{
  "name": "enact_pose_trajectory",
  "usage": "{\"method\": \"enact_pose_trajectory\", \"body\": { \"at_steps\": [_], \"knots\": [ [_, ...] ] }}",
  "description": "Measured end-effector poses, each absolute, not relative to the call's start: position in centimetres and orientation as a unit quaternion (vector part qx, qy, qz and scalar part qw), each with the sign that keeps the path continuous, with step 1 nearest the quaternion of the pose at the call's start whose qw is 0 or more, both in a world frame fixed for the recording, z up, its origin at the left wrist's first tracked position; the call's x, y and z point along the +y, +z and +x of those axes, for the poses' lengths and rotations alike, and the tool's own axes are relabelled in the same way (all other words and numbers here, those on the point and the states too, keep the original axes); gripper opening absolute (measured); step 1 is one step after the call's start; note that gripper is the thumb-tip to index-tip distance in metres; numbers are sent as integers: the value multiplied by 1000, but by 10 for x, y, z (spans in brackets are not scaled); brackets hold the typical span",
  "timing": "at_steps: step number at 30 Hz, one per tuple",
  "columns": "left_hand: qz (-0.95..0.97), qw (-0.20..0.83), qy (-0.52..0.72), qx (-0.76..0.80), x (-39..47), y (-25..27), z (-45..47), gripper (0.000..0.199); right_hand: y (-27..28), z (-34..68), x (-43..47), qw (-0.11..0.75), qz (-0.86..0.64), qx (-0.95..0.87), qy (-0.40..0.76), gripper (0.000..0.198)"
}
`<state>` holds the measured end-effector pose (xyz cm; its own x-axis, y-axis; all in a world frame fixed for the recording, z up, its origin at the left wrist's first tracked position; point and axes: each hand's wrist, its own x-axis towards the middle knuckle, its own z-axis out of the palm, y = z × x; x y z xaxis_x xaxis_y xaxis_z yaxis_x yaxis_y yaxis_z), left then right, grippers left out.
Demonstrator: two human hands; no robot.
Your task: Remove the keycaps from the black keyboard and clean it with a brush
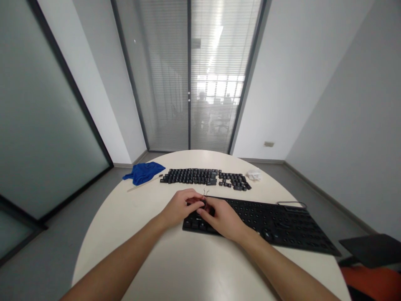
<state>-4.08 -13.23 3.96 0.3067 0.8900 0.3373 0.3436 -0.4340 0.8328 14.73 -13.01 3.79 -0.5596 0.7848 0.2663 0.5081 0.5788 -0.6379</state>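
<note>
My left hand (184, 206) and my right hand (224, 217) meet over the left end of a black keyboard (282, 221), fingertips close together. A small black keycap (203, 203) shows between the pinched fingers of my left hand. Thin bent wire prongs, looking like those of a wire keycap puller (206, 192), stick up from between the fingertips, apparently held in my right hand, whose thumb and fingers are closed. The puller's lower part is hidden. Most of the keyboard has bare key positions, with a few caps still along its near left edge.
Loose black keycaps (191, 176) lie in rows beyond the keyboard, with another group (236, 179) to their right. A blue cloth (144, 172), a thin-handled brush (145, 183) and crumpled white tissue (254, 174) rest on the round table (140, 246). A chair (372, 251) stands at right.
</note>
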Motion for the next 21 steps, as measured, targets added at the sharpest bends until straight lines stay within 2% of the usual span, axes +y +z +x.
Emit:
{"method": "enact_pose_trajectory", "body": {
  "at_steps": [4,8,11,21],
  "knots": [
    [733,331,414,426,-127,45,-54,19,37,144,-130,317,-383,-817,293,18],
    [751,349,329,454,-120,48,-79,25,34,141,-131,337,-365,-785,370,21],
    [787,323,281,444,-115,43,-96,32,32,139,-133,332,-342,-783,400,26],
    [822,290,263,413,-108,20,-107,36,43,131,-142,321,-304,-819,367,20]
  ]
}}
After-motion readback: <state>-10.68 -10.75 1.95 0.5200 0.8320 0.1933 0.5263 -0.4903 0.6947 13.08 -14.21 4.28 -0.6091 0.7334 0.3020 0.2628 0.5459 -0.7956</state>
